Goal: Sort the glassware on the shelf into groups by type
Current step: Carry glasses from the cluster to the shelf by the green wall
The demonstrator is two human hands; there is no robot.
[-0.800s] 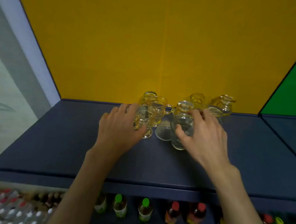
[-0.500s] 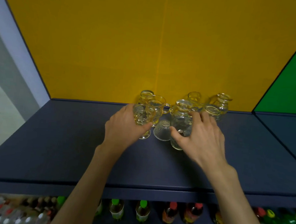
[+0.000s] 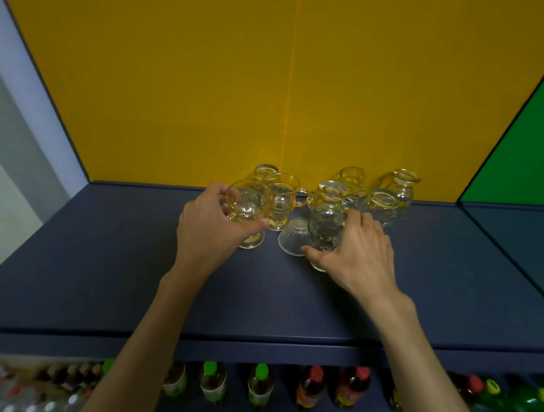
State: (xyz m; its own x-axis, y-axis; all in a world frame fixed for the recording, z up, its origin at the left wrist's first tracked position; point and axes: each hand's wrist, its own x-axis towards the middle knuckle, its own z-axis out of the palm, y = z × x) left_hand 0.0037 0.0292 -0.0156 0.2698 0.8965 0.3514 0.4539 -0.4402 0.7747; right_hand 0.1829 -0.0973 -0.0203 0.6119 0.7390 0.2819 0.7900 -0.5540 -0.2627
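Observation:
A cluster of clear glassware stands at the back middle of the dark blue shelf point(image 3: 102, 259). My left hand point(image 3: 209, 227) grips a footed glass point(image 3: 248, 204) at the cluster's left front. My right hand point(image 3: 357, 252) holds a round-bellied glass jar point(image 3: 325, 222) at the front right, thumb on its near side. Between them a small ribbed bowl point(image 3: 294, 236) lies upside down. A handled mug point(image 3: 280, 200) stands just behind the footed glass. More jars point(image 3: 402, 185) and a glass point(image 3: 381, 201) stand behind, near the yellow wall.
A yellow back wall point(image 3: 288, 79) closes the shelf; a green panel point(image 3: 528, 151) lies to the right. Below the shelf's front edge stands a row of bottles point(image 3: 259, 386) with green and red caps. The shelf surface spreads wide left and right of the cluster.
The left hand's fingers have closed further round the footed glass, which now appears raised and tilted slightly left. The right hand keeps its hold on the jar.

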